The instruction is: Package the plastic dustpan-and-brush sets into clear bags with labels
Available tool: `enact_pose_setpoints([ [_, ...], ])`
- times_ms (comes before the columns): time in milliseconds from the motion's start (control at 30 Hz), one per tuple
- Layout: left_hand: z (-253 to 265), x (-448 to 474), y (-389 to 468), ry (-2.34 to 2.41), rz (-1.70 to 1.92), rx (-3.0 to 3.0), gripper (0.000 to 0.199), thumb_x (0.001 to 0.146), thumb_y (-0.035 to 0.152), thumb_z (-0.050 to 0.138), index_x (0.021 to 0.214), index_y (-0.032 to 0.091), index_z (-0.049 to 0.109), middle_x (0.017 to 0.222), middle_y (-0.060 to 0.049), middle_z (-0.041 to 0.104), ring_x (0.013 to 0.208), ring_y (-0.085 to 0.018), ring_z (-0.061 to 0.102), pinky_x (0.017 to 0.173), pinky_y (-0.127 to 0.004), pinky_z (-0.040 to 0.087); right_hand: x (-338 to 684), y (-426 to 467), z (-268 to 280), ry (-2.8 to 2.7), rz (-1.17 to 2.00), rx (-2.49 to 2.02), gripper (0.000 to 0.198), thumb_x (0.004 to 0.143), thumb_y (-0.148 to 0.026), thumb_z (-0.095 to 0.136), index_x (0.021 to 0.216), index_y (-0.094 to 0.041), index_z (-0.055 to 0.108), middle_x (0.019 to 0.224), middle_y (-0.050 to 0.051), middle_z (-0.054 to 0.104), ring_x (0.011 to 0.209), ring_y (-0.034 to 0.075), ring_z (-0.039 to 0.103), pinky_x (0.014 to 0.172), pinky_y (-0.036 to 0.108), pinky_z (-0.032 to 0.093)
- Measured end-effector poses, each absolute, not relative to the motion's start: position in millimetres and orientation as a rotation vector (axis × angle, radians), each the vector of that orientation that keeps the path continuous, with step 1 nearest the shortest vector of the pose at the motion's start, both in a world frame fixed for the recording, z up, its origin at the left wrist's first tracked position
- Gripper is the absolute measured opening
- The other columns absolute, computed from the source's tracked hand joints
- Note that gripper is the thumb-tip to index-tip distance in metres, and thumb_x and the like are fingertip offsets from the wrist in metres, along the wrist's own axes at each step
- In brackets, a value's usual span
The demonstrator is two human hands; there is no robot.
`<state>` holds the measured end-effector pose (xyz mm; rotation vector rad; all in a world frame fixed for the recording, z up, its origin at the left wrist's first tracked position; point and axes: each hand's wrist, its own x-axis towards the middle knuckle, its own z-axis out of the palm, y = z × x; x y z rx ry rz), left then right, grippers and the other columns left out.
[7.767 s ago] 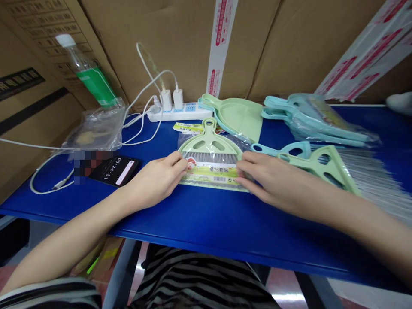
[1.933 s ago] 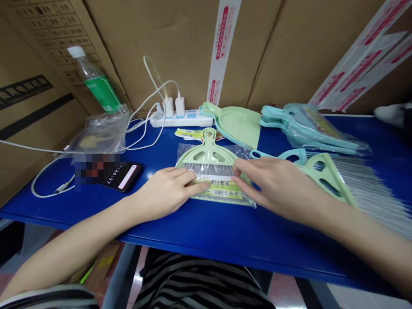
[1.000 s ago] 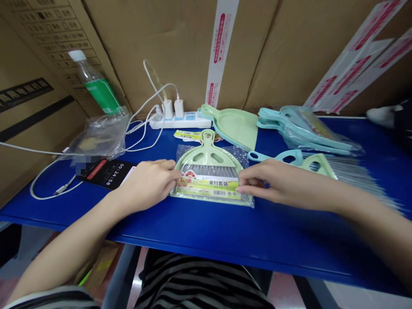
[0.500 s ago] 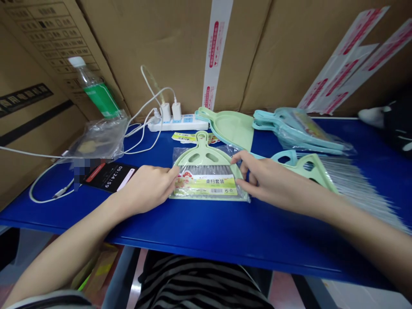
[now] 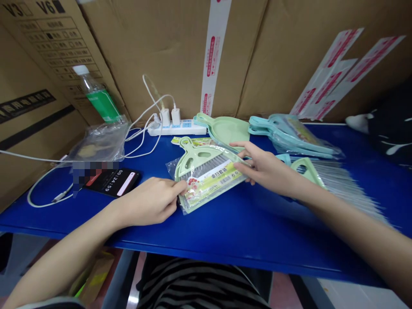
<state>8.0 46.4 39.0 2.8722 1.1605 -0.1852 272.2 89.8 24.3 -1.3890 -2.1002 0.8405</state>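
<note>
A light green dustpan and brush set [image 5: 206, 171], wrapped in clear plastic with a printed label, tilts over the blue table in front of me. My left hand [image 5: 161, 198] pinches its left edge between thumb and fingers. At its right edge my right hand [image 5: 259, 165] grips the wrapped set, with the thumb on top and some fingertips hidden behind. Behind the set lie loose dustpans, the top one a green dustpan [image 5: 230, 130]. Printed label cards [image 5: 195, 140] lie partly hidden behind its handle.
Blue wrapped dustpan sets [image 5: 298, 133] are stacked at the back right. Brushes with grey bristles [image 5: 347, 182] lie beneath my right forearm. To the left are a phone [image 5: 112, 182], a plastic bag [image 5: 96, 143], a bottle [image 5: 101, 101] and a white power strip [image 5: 177, 128] with cables.
The wrapped set has turned counterclockwise, its right side lifting and its handle swinging left. Both hands have moved with it, and the camera view has shifted slightly.
</note>
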Motion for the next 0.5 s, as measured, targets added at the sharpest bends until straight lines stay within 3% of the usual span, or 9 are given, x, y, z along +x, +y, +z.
enact_pose_setpoints([
  [200,36.1,6.7,49.9,0.981,0.001,3.119,0.013,0.09,0.016,0.046,0.1,0.018,0.053,0.088,-0.003,0.065,0.072,-0.016,0.061,0.065,-0.027,0.045,278.5,92.9,30.9,-2.079,1.013,-1.313,0.044,0.086,-0.028,0.042,0.128,-0.019,0.037,0.09,0.001,0.044,0.05,0.007,0.048,0.039,0.02,0.041],
  [333,34.7,9.8,48.6,0.763,0.115,3.323,0.026,0.094,0.019,0.039,0.113,0.024,0.056,0.09,-0.004,0.062,0.07,-0.015,0.059,0.06,-0.025,0.045,281.8,94.0,33.6,-2.119,1.047,-1.239,0.042,0.087,-0.029,0.043,0.128,-0.019,0.041,0.087,0.0,0.045,0.052,0.008,0.044,0.042,0.021,0.041],
  [500,26.3,14.6,44.1,0.553,0.2,3.404,0.033,0.096,0.017,0.037,0.119,0.03,0.056,0.105,-0.005,0.063,0.087,-0.015,0.06,0.068,-0.024,0.048,280.0,96.3,33.0,-1.974,1.109,-1.283,0.04,0.086,-0.03,0.047,0.124,-0.02,0.047,0.089,0.002,0.052,0.061,0.011,0.048,0.051,0.024,0.044],
])
